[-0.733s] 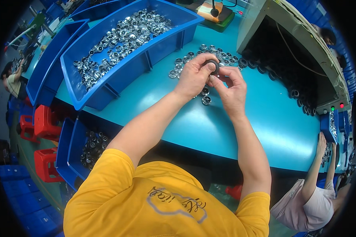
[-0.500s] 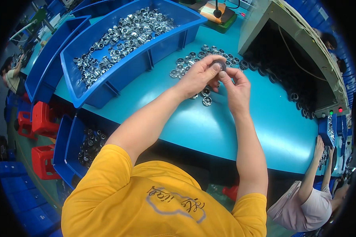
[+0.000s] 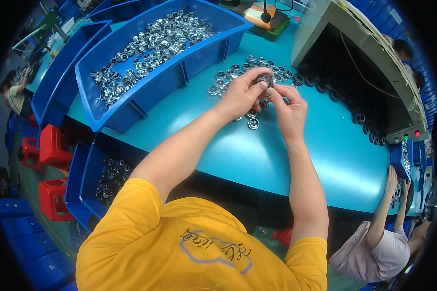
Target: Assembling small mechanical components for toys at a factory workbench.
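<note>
Over the teal worktable (image 3: 218,150) my two hands meet around a small black ring-shaped wheel (image 3: 265,78). My left hand (image 3: 242,92) grips it with the thumb across its near face. The thumb and forefinger of my right hand (image 3: 289,102) press against its right edge. A shiny metal piece (image 3: 264,103) shows just below the fingers; whether a hand holds it or it lies on the table I cannot tell. Loose chrome hubs (image 3: 223,80) are spread behind my hands, and a single chrome hub (image 3: 253,123) lies on the near side.
A large blue bin (image 3: 179,72) of chrome hubs stands at the left. Black rings (image 3: 320,87) lie to the right, by a grey box-shaped machine (image 3: 403,97) with a dark opening. A co-worker (image 3: 374,252) works at the lower right. Red stools (image 3: 53,145) stand at the left.
My hands have shifted slightly left, and the black wheel has turned so that more of its round face shows. The shiny piece below the fingers is plainer now.
</note>
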Demonstrator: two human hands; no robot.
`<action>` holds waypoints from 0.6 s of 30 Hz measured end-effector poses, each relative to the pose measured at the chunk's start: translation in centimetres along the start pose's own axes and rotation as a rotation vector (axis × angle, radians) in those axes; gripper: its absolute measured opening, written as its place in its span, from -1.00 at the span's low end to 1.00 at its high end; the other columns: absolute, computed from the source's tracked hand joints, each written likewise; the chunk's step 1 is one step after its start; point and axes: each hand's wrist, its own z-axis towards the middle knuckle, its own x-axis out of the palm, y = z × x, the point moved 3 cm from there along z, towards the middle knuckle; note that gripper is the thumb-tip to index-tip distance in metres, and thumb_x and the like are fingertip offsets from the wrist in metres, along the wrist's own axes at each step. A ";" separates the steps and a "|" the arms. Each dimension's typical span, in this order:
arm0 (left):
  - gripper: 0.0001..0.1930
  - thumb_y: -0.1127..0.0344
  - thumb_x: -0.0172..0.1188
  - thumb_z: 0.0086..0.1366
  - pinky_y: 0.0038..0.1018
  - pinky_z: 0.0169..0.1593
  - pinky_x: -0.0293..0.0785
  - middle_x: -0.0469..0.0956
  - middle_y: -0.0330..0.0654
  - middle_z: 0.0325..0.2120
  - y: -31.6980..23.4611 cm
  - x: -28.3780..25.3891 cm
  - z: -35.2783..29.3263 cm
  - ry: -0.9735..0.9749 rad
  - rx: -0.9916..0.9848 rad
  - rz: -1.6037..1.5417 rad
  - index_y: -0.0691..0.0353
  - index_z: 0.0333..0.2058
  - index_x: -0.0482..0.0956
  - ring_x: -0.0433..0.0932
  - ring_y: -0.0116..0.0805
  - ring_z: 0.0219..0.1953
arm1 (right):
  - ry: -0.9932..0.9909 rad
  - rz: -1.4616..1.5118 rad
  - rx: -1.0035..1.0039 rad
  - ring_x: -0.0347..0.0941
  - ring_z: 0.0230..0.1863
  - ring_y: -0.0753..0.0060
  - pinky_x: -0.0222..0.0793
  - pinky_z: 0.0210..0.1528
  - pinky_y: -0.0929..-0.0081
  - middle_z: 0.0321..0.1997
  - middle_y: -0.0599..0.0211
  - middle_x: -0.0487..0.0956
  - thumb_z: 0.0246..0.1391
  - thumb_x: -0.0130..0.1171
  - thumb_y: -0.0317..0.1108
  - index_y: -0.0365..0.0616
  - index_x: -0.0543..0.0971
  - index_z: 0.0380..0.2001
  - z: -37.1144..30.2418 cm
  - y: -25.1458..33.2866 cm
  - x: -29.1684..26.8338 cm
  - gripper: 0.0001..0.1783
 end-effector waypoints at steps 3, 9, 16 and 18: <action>-0.76 0.33 0.10 0.47 -0.64 -0.51 0.54 0.56 -0.27 -0.36 -0.1 -0.1 0.1 0.057 -0.032 -0.110 0.16 0.07 0.53 0.52 -0.61 -0.48 | 0.048 0.095 0.056 0.53 -0.25 0.57 0.45 -0.23 0.60 -0.25 0.36 0.64 0.06 0.43 -0.40 -0.18 0.75 -0.24 0.2 -0.8 -0.5 -0.82; -0.79 0.32 0.09 0.47 -0.63 -0.55 0.48 0.58 -0.27 -0.39 0.8 -0.5 0.0 -0.110 0.060 0.064 0.16 0.00 0.57 0.50 -0.62 -0.51 | 0.050 0.022 0.009 0.56 -0.25 0.55 0.47 -0.25 0.59 -0.26 0.36 0.64 0.04 0.44 -0.41 -0.19 0.75 -0.28 -0.5 -0.2 0.7 -0.85; -0.77 0.38 0.11 0.44 -0.65 -0.58 0.46 0.53 -0.30 -0.42 -0.1 -0.1 0.0 -0.013 -0.004 0.000 0.17 0.03 0.57 0.44 -0.64 -0.55 | 0.127 0.361 0.295 0.56 -0.19 0.60 0.55 -0.20 0.61 -0.17 0.31 0.66 0.16 0.35 -0.38 -0.26 0.68 -0.12 0.0 -1.8 0.6 -0.75; -0.75 0.39 0.12 0.43 -0.65 -0.58 0.47 0.52 -0.30 -0.42 -0.3 0.0 0.0 0.031 -0.003 -0.037 0.17 0.04 0.56 0.44 -0.64 -0.54 | 0.122 0.392 0.297 0.56 -0.18 0.60 0.56 -0.17 0.62 -0.14 0.28 0.66 0.20 0.32 -0.38 -0.29 0.66 -0.08 0.1 -1.8 0.3 -0.73</action>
